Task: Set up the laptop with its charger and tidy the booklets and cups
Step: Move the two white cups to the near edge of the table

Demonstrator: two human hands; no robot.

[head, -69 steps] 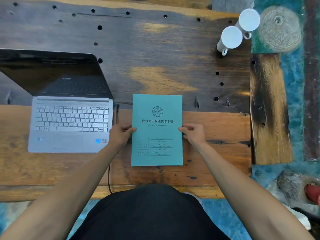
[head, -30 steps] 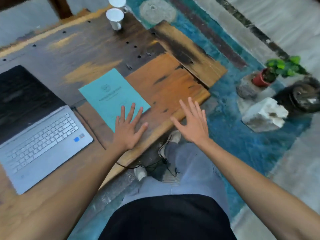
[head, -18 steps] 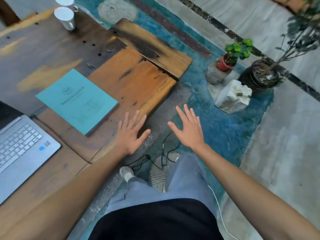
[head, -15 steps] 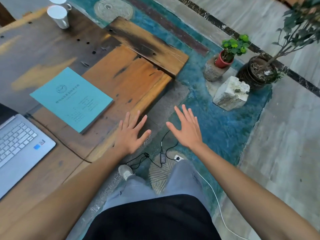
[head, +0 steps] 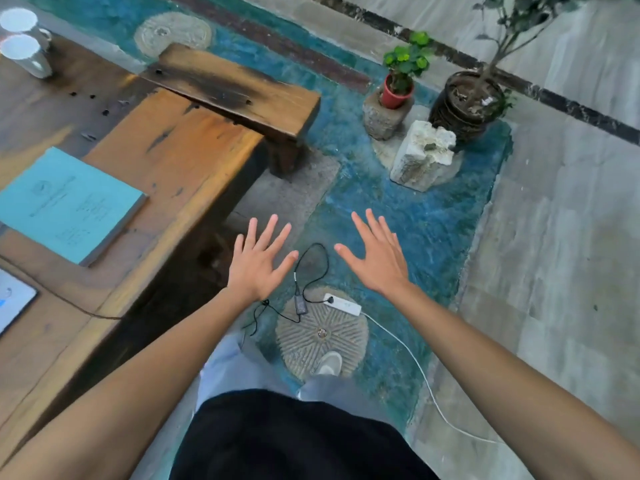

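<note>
Head view looks down past the counter (head: 194, 157) edge: the left hand (head: 258, 261) and right hand (head: 375, 258) hover with fingers spread, each grip released and grasping nothing. Below and between them, on the floor, the black charger brick (head: 300, 304) lies beside a white power strip (head: 343, 304) on a round stone. On the counter lie the teal booklets (head: 69, 204), a laptop (head: 12, 299) corner and two white cups (head: 24, 51).
</note>
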